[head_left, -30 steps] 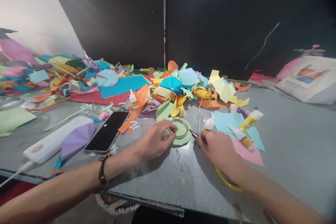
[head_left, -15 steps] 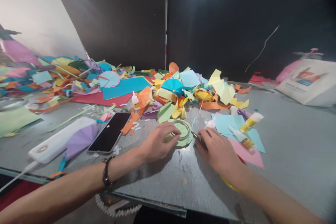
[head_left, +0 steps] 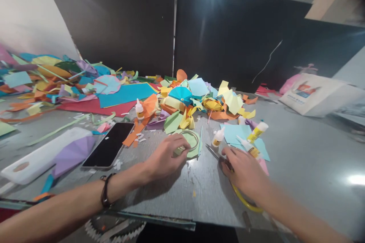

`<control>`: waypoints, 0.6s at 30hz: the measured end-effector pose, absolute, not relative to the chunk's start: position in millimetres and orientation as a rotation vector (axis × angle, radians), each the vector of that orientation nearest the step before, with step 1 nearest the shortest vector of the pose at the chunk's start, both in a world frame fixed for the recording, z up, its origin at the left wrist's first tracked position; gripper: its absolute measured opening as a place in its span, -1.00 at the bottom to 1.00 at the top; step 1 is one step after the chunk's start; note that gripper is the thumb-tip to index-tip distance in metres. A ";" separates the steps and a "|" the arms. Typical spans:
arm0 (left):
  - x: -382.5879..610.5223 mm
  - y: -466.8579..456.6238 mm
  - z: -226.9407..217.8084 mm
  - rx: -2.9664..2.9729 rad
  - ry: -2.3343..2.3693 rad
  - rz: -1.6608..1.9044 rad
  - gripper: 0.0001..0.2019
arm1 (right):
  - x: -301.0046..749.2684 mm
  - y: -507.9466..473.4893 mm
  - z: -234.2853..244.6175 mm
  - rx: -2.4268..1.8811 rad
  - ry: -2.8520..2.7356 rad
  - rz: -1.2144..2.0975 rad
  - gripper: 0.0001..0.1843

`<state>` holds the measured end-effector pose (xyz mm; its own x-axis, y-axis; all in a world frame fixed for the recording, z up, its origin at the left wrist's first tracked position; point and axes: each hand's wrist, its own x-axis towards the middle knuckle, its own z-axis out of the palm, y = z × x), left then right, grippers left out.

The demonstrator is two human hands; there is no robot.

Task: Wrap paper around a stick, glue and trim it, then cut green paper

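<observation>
My left hand rests on the grey table, fingers curled round the near edge of a tape ring that lies on a light green paper disc. My right hand is closed on yellow-handled scissors; the metal blades point toward the disc, and a yellow handle loop shows below the wrist. A small glue bottle stands just beyond the blades.
A black phone lies left of my left hand, beside a purple folded paper and a white box. Heaps of coloured paper scraps fill the far table. More glue bottles lie on blue paper. A white bag sits far right.
The camera tilted up and swung. My right hand drew back from the disc with the scissors, so a gap shows between blades and paper. My left hand stayed on the tape ring.
</observation>
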<state>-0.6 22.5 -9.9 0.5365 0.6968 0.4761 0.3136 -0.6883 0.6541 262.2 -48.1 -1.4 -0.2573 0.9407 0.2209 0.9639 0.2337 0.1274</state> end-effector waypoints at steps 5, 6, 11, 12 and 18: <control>-0.8 22.8 -12.2 2.287 0.803 1.034 -0.88 | 269.4 -53.4 6.7 -1.868 -2.375 -0.364 -0.87; -0.8 22.7 -12.5 2.287 0.801 1.039 -0.89 | 273.0 -53.0 10.8 -1.868 -2.371 -0.358 -0.86; -0.5 19.2 -13.4 2.343 0.733 1.046 -0.88 | 299.8 -46.1 37.0 -1.909 -2.289 -0.360 -0.77; -0.6 17.9 -13.5 2.361 0.706 1.043 -0.88 | 302.9 -45.4 40.9 -1.915 -2.264 -0.373 -0.77; -1.3 11.5 -10.4 2.520 0.503 0.941 -0.80 | 272.6 -52.3 49.4 -1.486 -2.327 -0.410 -0.74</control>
